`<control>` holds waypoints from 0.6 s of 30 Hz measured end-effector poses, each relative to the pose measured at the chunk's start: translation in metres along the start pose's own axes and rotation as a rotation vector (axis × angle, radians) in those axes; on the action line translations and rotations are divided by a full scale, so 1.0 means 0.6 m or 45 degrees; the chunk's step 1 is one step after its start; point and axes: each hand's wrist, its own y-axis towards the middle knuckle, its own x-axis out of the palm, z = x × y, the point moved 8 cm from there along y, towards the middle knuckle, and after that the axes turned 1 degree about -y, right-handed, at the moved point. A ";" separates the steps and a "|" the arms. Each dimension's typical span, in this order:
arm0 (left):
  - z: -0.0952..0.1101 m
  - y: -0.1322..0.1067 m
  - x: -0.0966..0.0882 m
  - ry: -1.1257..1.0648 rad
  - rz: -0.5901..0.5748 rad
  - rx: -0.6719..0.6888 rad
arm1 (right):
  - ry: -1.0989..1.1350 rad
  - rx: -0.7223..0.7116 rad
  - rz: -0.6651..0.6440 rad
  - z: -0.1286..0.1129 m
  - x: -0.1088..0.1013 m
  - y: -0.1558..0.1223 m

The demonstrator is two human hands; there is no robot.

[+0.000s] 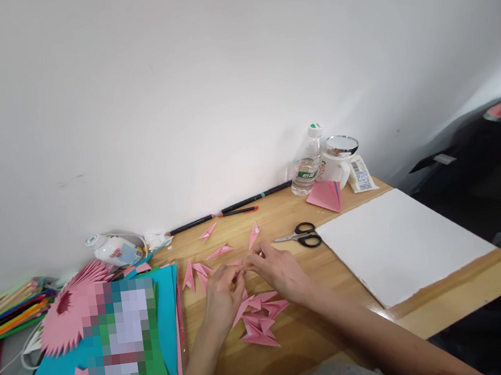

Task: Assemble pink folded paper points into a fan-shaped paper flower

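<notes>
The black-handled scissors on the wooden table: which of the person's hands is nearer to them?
Right. The right hand lies just left of the black-handled steel scissors, apart from them; the left hand is farther left, beyond the right hand, fingertips meeting it.

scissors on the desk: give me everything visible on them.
The scissors have black plastic-looking loop handles and short silvery metal blades. They lie flat and closed on the wooden table, blades pointing left, handles by the corner of the white sheet, contact there unclear. The right hand is near the tips, apart.

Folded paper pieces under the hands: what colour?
Pink; the folded paper pieces show best in the head view.
</notes>
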 end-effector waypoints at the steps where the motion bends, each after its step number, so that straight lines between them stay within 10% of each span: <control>1: -0.001 0.001 0.001 0.040 -0.024 0.005 | -0.005 -0.001 -0.010 -0.001 0.002 0.000; 10: -0.020 0.007 -0.015 -0.152 -0.095 -0.141 | 0.071 0.056 -0.037 0.003 -0.004 0.003; 18: -0.116 0.000 -0.064 -0.449 0.316 -0.500 | 0.424 0.180 0.080 0.046 -0.027 0.009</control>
